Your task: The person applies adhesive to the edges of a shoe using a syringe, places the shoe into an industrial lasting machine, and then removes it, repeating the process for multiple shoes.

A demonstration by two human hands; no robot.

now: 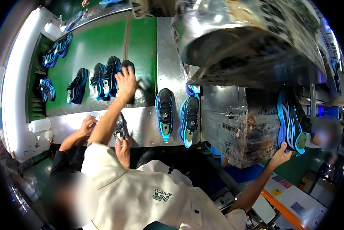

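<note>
My left hand point(126, 83) reaches over the green conveyor belt, its fingers bent round a black sneaker point(127, 64) that it partly covers. Out to the right, my right hand point(281, 155) grips a black-and-blue sneaker point(288, 119) near its heel, the toe pointing up. Beside my left hand on the belt stand three sneakers in a row: a near one point(111, 74), a middle one point(98, 80) and one farther left point(77, 86). Two more, a left sneaker point(165, 114) and a right sneaker point(189, 119), stand on the metal ledge, with part of another point(193, 90) behind.
At lower left, a co-worker's hands point(88, 124) handle a dark shoe point(121, 126) at the ledge. A film-wrapped box point(233, 126) stands between the ledge and my right hand. Overhead hangs a film-covered metal hood point(252, 53). More sneakers point(58, 50) lie at the belt's far left.
</note>
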